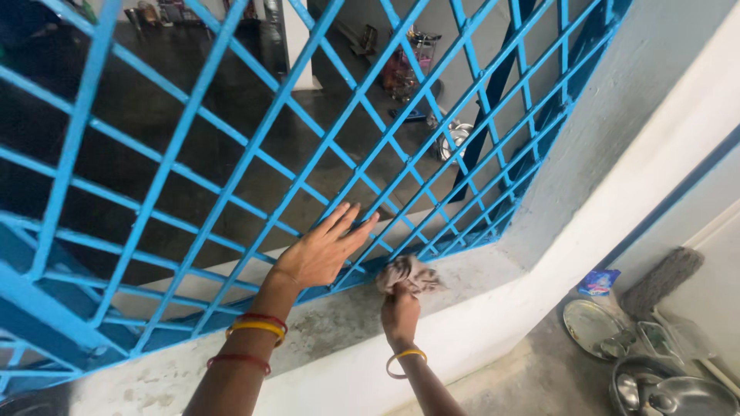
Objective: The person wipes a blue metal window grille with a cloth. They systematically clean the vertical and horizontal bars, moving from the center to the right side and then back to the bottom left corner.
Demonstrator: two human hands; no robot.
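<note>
- Blue metal grille (254, 146): painted lattice, rigid; the landmark.
- Grey ledge (331, 323): concrete sill directly below the grille, dusty.
- Steel dishes (655, 377): on the floor, well below and right of the grille.
- Left hand (324, 250): flat against the grille's lower bars, fingers spread, holding nothing.
- Right hand (401, 308): grip closed around the cloth.
- Cloth (408, 273): bunched at the grille's foot; likely soft, light; best held by the wad.

Setting: a home, seen at a blue-painted window grille (254, 146) set in a whitewashed wall (617, 185) above a worn cement sill (339, 323). Steel plates and bowls (655, 370) and a broom (663, 279) lie on the floor below; more steel vessels (453, 139) and a rack (408, 65) stand in the dim room beyond.
</note>
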